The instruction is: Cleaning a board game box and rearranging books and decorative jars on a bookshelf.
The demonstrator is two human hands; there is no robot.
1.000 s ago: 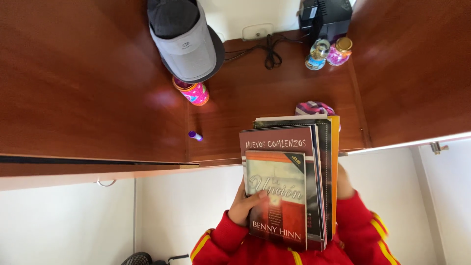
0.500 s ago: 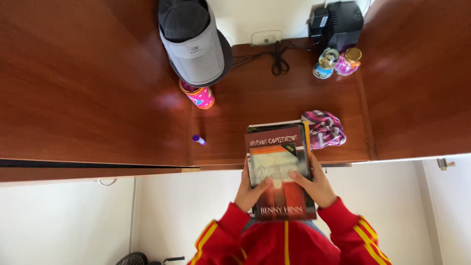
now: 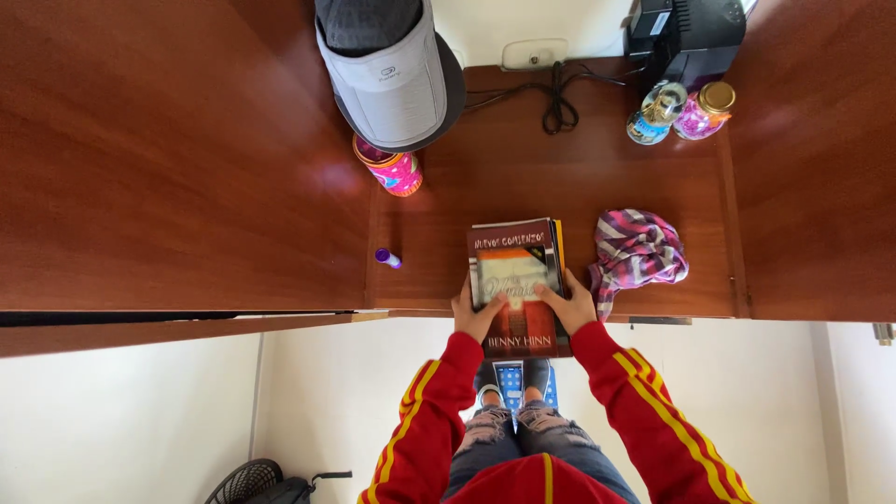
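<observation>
A stack of books (image 3: 516, 280) rests on the brown wooden desk (image 3: 523, 177), its near end sticking out over the front edge. The top book has a red and cream cover. My left hand (image 3: 478, 313) grips the stack's left side with the thumb on the cover. My right hand (image 3: 571, 306) grips the right side the same way. Both arms wear red sleeves with yellow stripes.
A striped purple cloth (image 3: 637, 250) lies just right of the books. A small purple cap (image 3: 387, 258) lies to the left, a pink cup (image 3: 392, 172) and a grey cap (image 3: 392, 65) farther back. Two jars (image 3: 679, 110), a black device (image 3: 688, 35) and cables (image 3: 558, 93) sit at the back.
The stack of books has gone down from near the camera to the desk surface. Both hands moved with it and now hold its sides at the desk edge.
</observation>
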